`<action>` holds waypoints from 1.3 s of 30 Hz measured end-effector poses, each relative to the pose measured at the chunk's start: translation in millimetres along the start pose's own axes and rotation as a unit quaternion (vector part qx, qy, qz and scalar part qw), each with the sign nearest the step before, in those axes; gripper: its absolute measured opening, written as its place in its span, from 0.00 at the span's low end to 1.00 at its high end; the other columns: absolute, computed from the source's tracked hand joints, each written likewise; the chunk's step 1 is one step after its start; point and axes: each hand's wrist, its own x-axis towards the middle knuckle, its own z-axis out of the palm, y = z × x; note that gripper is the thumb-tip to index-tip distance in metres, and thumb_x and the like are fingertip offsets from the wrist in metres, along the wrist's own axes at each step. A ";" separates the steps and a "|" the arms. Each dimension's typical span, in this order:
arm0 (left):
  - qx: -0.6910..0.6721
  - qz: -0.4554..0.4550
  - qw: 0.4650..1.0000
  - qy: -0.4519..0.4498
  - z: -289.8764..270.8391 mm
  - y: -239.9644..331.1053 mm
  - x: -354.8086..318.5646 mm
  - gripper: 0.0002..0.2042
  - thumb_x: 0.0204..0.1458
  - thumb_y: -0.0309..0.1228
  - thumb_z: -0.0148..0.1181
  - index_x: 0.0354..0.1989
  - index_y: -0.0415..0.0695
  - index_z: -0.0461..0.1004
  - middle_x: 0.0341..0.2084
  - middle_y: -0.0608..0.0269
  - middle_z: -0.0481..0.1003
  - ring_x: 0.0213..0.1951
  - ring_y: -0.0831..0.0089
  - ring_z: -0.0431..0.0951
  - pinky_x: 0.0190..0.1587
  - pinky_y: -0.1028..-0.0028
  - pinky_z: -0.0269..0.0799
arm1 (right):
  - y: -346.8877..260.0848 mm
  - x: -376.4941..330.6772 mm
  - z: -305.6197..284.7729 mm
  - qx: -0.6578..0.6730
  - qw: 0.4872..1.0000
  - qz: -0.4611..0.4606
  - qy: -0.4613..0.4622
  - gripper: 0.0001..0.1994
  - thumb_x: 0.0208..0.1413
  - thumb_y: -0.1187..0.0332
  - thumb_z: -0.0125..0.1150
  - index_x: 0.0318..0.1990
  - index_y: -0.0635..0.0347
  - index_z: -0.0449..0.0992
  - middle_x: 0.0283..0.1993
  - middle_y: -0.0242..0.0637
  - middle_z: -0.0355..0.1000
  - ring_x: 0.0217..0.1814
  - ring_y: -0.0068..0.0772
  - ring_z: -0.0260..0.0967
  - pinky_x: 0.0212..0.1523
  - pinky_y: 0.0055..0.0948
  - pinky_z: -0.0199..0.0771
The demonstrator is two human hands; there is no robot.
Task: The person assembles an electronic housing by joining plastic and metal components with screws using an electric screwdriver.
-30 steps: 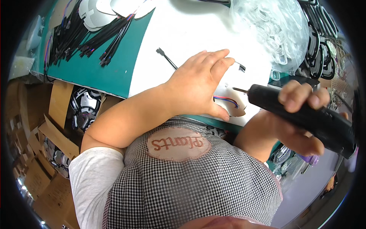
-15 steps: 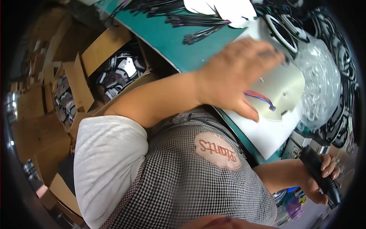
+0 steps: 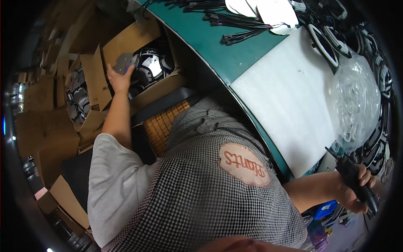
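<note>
My left hand [image 3: 119, 77] reaches down into an open cardboard box [image 3: 126, 42] beside the bench and holds a flat round grey part [image 3: 125, 63] at its edge. Black and white round parts [image 3: 153, 67] fill the box. At the lower right, my right hand [image 3: 357, 189] grips a black electric screwdriver [image 3: 350, 176], its tip pointing up toward the white foam sheet [image 3: 289, 96] on the green bench top [image 3: 218, 46]. The foam sheet has nothing lying on it.
Bundles of black cables [image 3: 235, 25] and white round covers [image 3: 268, 10] lie at the far end of the bench. A clear plastic bag [image 3: 357, 101] and ring-shaped parts [image 3: 323, 38] sit at the right. More cardboard boxes [image 3: 79, 96] stand on the floor at left.
My left hand left the white part on the foam sheet and swung left down into the cardboard box. My right hand dropped with the screwdriver to the lower right.
</note>
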 end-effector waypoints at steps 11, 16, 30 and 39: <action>-0.189 0.236 0.951 0.064 -8.1 161.8 26.5 0.38 0.50 0.40 0.72 0.65 0.34 0.62 0.64 0.43 0.63 0.66 0.49 0.62 0.67 0.59 0.58 | 40.9 -30.7 15.0 -0.044 0.998 -0.036 0.039 0.33 0.57 0.39 0.61 0.53 0.63 0.68 0.45 0.40 0.67 0.33 0.31 0.68 0.34 0.30 0.70; -0.342 0.406 0.845 0.068 -64.7 311.0 -14.9 0.26 0.53 0.34 0.69 0.60 0.40 0.70 0.63 0.50 0.66 0.64 0.57 0.65 0.66 0.62 0.60 | 50.6 -36.4 15.1 -0.143 0.985 -0.020 0.094 0.32 0.60 0.38 0.56 0.43 0.65 0.66 0.36 0.38 0.69 0.29 0.28 0.70 0.33 0.26 0.73; -0.126 0.712 0.685 -0.084 -53.0 556.2 -131.9 0.18 0.49 0.36 0.69 0.48 0.46 0.80 0.44 0.56 0.79 0.52 0.58 0.76 0.55 0.63 0.70 | 53.8 -40.6 -6.9 -0.135 0.985 -0.051 0.098 0.30 0.64 0.42 0.53 0.54 0.63 0.63 0.45 0.41 0.65 0.34 0.29 0.69 0.34 0.29 0.73; -0.480 0.467 0.680 -0.297 -85.9 556.6 -78.1 0.14 0.61 0.38 0.61 0.49 0.42 0.78 0.35 0.68 0.79 0.34 0.77 0.76 0.39 0.75 0.72 | 44.8 -40.9 -9.6 -0.112 0.988 -0.047 0.094 0.30 0.64 0.41 0.53 0.65 0.49 0.60 0.45 0.42 0.67 0.33 0.30 0.70 0.32 0.30 0.74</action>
